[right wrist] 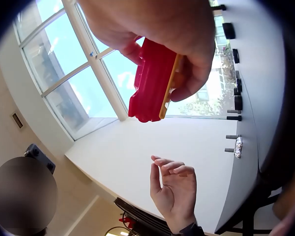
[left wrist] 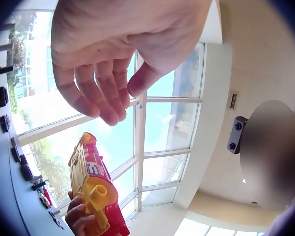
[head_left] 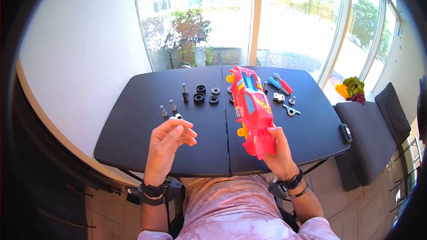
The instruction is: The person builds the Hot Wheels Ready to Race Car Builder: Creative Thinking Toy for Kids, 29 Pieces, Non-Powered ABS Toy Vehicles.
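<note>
My right hand (head_left: 281,153) grips the rear end of a red toy car body (head_left: 255,111) with yellow axle stubs, held up above the table's right half. The right wrist view shows the thumb and fingers around the red body (right wrist: 155,81), its yellow underside toward the fingers. My left hand (head_left: 165,146) is raised over the near left of the table, fingers loosely bent, holding nothing. In the left wrist view the left hand (left wrist: 123,64) hangs apart from the car (left wrist: 101,187).
On the black table (head_left: 187,151) stand several grey pegs (head_left: 172,105), black wheels (head_left: 199,98) and grey rings (head_left: 215,90). Screwdrivers (head_left: 279,84), a silver block (head_left: 279,98) and a grey wrench-like part (head_left: 291,110) lie at the right. A dark bench (head_left: 364,142) stands beside the table.
</note>
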A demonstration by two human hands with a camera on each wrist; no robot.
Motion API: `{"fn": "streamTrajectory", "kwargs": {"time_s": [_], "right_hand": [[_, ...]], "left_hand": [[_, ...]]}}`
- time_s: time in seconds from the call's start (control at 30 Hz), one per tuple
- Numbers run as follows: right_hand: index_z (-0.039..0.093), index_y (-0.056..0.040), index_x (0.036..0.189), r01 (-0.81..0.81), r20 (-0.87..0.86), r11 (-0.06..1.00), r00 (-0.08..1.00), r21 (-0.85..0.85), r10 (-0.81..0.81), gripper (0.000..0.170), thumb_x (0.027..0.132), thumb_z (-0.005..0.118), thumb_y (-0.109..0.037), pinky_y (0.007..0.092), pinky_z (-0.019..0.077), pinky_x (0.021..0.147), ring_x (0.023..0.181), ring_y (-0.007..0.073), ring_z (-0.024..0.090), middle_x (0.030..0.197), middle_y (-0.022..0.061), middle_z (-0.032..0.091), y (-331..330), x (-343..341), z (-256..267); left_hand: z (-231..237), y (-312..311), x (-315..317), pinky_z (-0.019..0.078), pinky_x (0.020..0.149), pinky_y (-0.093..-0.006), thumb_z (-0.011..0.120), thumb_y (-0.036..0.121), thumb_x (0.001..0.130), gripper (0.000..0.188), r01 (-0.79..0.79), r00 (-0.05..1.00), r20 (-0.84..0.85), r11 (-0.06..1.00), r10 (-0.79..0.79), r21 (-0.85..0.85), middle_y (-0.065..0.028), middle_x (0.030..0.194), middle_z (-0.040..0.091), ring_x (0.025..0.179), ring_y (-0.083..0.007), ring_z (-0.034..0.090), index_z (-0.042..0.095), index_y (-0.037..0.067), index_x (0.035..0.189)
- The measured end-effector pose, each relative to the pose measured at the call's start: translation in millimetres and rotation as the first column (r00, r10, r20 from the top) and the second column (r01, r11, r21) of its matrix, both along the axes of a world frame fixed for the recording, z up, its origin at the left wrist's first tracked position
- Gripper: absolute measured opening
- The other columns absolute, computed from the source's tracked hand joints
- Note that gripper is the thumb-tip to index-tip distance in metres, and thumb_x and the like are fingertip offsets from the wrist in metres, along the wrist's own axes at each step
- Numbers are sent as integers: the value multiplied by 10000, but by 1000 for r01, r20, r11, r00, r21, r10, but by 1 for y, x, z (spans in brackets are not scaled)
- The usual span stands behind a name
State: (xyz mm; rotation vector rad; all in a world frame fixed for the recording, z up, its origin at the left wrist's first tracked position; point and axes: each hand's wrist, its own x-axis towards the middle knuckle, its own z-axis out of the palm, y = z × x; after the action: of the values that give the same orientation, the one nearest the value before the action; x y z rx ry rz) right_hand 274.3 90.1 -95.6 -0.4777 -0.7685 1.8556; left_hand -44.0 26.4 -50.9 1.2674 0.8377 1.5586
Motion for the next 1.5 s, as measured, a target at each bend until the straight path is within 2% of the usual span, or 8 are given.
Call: {"fn": "streamTrajectory", "kwargs": {"time_s": [0.2, 0.3, 0.4, 0.6, 0.7, 0.8, 0.9, 1.5], "right_hand": [[504, -47, 1554, -28, -28, 999, 999, -40, 27, 533, 1075, 594, -262, 440, 581, 1113, 1312, 254, 700, 1479, 140, 669, 6, -5, -18], [521, 30, 1542, 50, 46, 996, 998, -69, -47, 601, 1082, 525, -358, 417, 585, 1094, 1305, 285, 715, 1474, 219, 693, 7, -8, -29], [523, 34, 1539, 44, 35, 994, 999, -96, -41, 621, 1072, 531, -375, 411, 584, 1092, 1307, 282, 714, 1472, 210, 694, 8, -10, -31], [532, 27, 1530, 49, 22, 992, 999, -120, -47, 626, 1046, 547, -370, 416, 594, 1074, 1283, 277, 724, 1444, 182, 710, 9, -12, -35], [550, 3, 1470, 36, -34, 990, 999, -137, -41, 547, 1029, 609, -314, 434, 584, 1072, 1235, 271, 725, 1388, 161, 710, 8, -11, -34], [548, 21, 1508, 53, 17, 989, 999, -137, -51, 624, 1018, 577, -364, 434, 612, 1034, 1247, 276, 733, 1422, 177, 717, 10, -10, -38], [550, 20, 1505, 39, -2, 990, 999, -133, -39, 623, 1018, 576, -368, 430, 612, 1031, 1238, 277, 735, 1413, 176, 719, 8, -10, -35], [545, 19, 1513, 17, -18, 991, 1000, -131, -19, 626, 1021, 563, -368, 419, 603, 1047, 1248, 268, 728, 1408, 175, 721, 10, -10, -38]], "left_hand": [[20, -1, -33, 575, 844, -307, 617, 199, 1151, 242, -265, 958, -92, 960, 272, 87, -75, 1017, 780, 903, -143, 744, 759, 10, 1199], [21, 5, -45, 566, 840, -292, 633, 180, 1145, 218, -364, 891, -234, 921, 388, 141, -68, 1013, 780, 904, -130, 737, 767, 16, 1198], [19, 11, -51, 554, 834, -276, 664, 149, 1128, 183, -396, 844, -314, 900, 435, 182, -61, 1019, 782, 905, -115, 727, 777, 23, 1198], [14, 19, -52, 543, 830, -263, 709, 117, 1101, 156, -402, 817, -367, 895, 446, 191, -50, 1040, 792, 918, -99, 723, 782, 19, 1199], [15, 22, -52, 568, 836, -238, 744, 93, 1084, 157, -401, 810, -385, 897, 442, 185, -65, 1069, 797, 933, -94, 738, 777, 7, 1211], [17, 24, -51, 582, 847, -239, 748, 84, 1081, 157, -393, 811, -385, 898, 440, 197, -68, 1067, 789, 939, -93, 738, 772, -3, 1210], [19, 25, -49, 542, 814, -255, 732, 119, 1093, 157, -403, 788, -410, 889, 458, 218, -39, 1052, 795, 917, -93, 727, 777, 21, 1208], [21, 35, -53, 549, 805, -241, 745, 132, 1086, 176, -393, 773, -445, 892, 452, 223, -45, 1069, 793, 924, -86, 733, 770, 17, 1216]]}}
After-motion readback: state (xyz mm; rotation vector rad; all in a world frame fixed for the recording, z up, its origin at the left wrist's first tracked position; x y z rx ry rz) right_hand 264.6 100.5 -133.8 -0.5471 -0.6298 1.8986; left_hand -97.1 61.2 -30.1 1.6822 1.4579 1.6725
